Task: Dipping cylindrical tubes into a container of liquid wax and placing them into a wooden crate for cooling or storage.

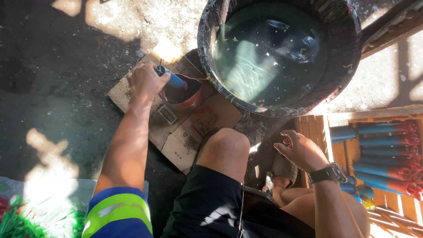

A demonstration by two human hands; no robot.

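Observation:
My left hand (145, 81) grips a blue tube (172, 79) and holds its end down inside a small red-stained paint cup (184, 93). The cup stands on a flattened piece of cardboard (176, 132) on the ground. My right hand (300, 150), with a dark wristwatch (328, 172) on the wrist, hovers with fingers loosely curled and apart beside my knee (224, 147), holding nothing. Its nearest things are the blue tubes with red tips (383, 152) laid in rows on a wooden rack to the right.
A big black tub (339, 75) of murky greenish water sits just beyond the cup. A wooden rack (339, 150) holds the finished tubes at right. Green and red items (26, 216) lie at lower left. A wooden beam (392, 24) crosses the top right. The ground is dark concrete.

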